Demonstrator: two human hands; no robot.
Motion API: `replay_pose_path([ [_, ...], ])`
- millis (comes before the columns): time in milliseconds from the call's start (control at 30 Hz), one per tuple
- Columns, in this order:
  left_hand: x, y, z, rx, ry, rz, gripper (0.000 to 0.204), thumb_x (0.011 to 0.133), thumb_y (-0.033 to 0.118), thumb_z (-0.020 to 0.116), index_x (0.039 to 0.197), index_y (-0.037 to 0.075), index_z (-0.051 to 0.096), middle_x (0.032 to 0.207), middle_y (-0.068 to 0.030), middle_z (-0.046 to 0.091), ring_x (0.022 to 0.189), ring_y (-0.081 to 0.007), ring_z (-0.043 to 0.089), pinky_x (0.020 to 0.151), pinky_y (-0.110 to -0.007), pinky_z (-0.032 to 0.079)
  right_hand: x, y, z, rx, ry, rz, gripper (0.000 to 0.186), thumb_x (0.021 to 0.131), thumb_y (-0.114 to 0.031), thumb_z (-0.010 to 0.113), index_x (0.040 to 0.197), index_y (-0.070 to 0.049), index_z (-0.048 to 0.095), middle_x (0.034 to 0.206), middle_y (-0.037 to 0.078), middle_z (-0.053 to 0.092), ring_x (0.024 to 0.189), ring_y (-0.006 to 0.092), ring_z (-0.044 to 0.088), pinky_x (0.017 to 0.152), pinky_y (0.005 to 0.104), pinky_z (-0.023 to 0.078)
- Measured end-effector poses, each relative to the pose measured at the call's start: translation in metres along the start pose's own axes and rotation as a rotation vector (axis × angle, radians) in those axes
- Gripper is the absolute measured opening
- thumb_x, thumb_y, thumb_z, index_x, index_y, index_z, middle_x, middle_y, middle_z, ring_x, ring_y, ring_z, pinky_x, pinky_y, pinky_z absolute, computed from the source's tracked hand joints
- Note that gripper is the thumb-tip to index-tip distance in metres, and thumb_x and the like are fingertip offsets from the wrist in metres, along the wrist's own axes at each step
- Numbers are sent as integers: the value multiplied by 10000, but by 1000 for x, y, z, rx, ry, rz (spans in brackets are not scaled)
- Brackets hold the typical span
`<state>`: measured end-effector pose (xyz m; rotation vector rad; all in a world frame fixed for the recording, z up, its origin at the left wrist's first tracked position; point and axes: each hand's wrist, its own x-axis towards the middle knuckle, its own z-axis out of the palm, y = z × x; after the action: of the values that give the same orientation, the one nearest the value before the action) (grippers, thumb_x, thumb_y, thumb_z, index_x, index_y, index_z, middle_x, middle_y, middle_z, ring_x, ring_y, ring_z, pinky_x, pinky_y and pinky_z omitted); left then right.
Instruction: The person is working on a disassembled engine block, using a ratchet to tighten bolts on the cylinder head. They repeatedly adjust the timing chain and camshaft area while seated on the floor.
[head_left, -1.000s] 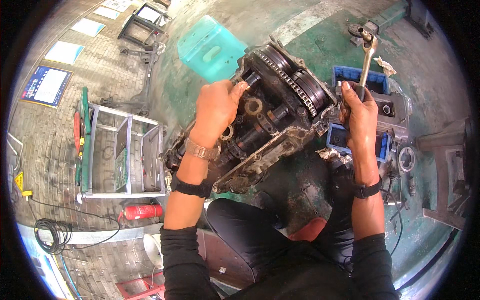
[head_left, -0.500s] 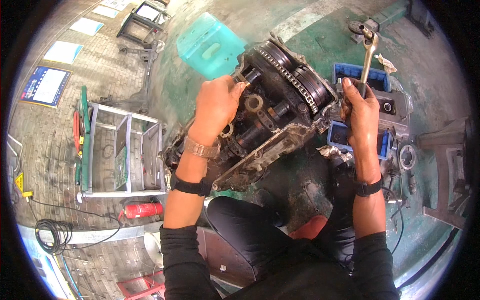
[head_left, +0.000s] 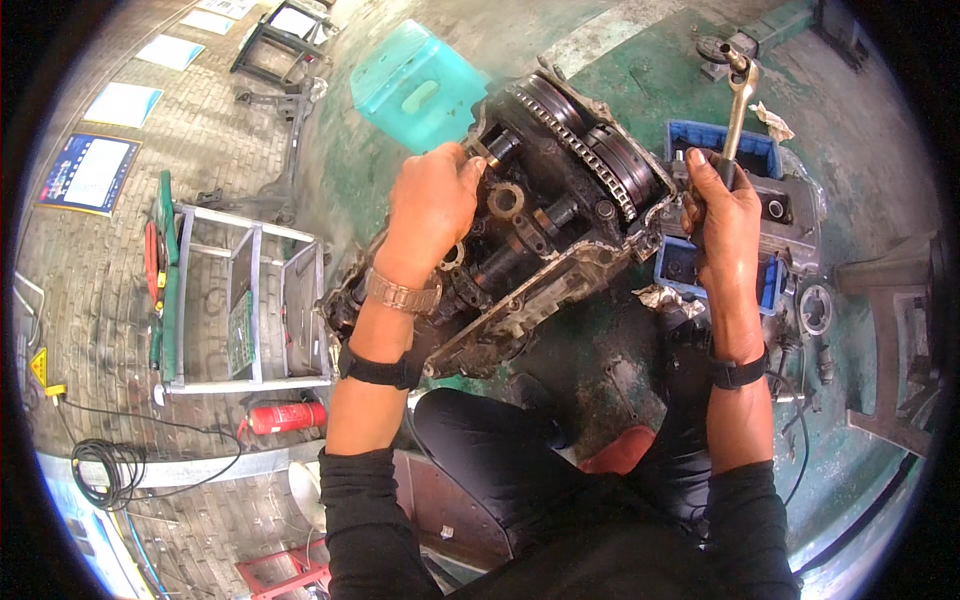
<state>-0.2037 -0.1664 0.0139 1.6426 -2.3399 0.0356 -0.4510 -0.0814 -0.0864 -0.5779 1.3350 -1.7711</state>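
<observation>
An oily engine cylinder head (head_left: 550,250) lies tilted in the middle, with two dark sprockets (head_left: 615,160) joined by a metal chain (head_left: 570,140) at its upper right end. My left hand (head_left: 430,215) is closed at a dark camshaft (head_left: 508,148) on the upper left side of the head; what lies under its fingers is mostly hidden. My right hand (head_left: 725,225) grips a long ratchet wrench (head_left: 737,110) that points upward, with a socket at the top, just right of the engine.
Behind the engine stands a translucent teal stool (head_left: 395,75). Blue trays (head_left: 745,145) and a valve cover (head_left: 790,215) lie at the right. At left are a metal trolley (head_left: 250,385), a fire extinguisher (head_left: 285,418) and coiled cable (head_left: 95,470). A metal stand (head_left: 880,290) is far right.
The whole view has shifted slightly, so the engine and both hands appear a little higher in the picture. Both grips look the same, with hardly any other movement.
</observation>
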Motion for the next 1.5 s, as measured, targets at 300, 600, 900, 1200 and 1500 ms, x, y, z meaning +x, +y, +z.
replay_pose_path([
  [300, -2, -6, -1, -127, 8, 57, 207, 842, 144, 693, 883, -48, 628, 674, -202, 609, 601, -293, 598, 605, -385, 460, -1, 0, 2, 8, 1, -2, 289, 896, -255, 680, 983, 19, 651, 662, -32, 536, 535, 59, 444, 481, 237, 341],
  [600, 0, -5, 2, -71, 16, 34, 217, 838, 143, 697, 908, -53, 636, 713, -224, 623, 617, -300, 610, 615, -383, 469, -1, -2, 2, 46, -22, 15, 270, 896, -254, 685, 960, 4, 639, 645, -30, 524, 514, 59, 437, 465, 235, 332],
  [900, 0, -1, 1, 5, -3, 37, 224, 853, 168, 687, 895, -47, 645, 707, -224, 621, 639, -324, 638, 619, -384, 474, 1, -1, 3, 54, -9, 48, 231, 901, -224, 706, 986, -33, 607, 629, -51, 474, 481, 45, 415, 426, 214, 318],
  [1200, 0, -7, -1, -85, 59, 128, 229, 863, 183, 676, 870, -44, 645, 689, -235, 597, 615, -333, 619, 594, -407, 451, 0, -2, 2, 62, -29, 42, 208, 908, -213, 693, 967, -35, 604, 630, -50, 464, 484, 45, 411, 427, 215, 319],
  [1500, -2, 1, -2, 46, -12, 14, 234, 854, 185, 683, 893, -42, 644, 703, -231, 609, 637, -333, 622, 594, -397, 454, 2, 0, 1, 59, -27, 20, 276, 901, -262, 690, 948, 1, 624, 630, -29, 512, 502, 66, 432, 455, 240, 334],
])
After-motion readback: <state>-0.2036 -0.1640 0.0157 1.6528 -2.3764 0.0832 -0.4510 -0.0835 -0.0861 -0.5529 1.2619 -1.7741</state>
